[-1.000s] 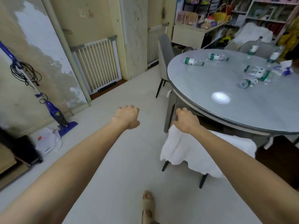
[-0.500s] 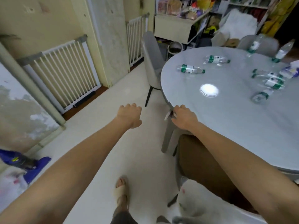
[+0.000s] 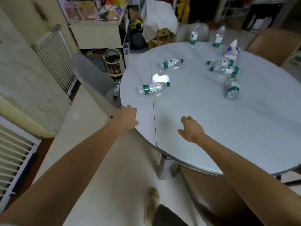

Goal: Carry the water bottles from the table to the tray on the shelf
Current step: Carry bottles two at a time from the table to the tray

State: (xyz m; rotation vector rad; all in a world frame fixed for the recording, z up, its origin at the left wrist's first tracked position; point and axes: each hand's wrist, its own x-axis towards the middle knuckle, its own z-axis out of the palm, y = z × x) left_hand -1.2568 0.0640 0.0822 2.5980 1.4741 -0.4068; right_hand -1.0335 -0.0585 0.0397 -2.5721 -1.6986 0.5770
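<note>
While both sets of fingers [image 3: 189, 119] are empty and loosely spread, reach on for the nearest bottle [image 3: 153, 88] with the right hand [image 3: 191, 129]; left hand [image 3: 126, 119] at the near-left rim of the table [image 3: 211, 128]. Wrap around the mid-body, since lying round plastic will probably roll. Clear, green-capped, green-banded: five water bottles lying, two upright [image 3: 193, 35] at the far edge. No tray or shelf visible.
</note>
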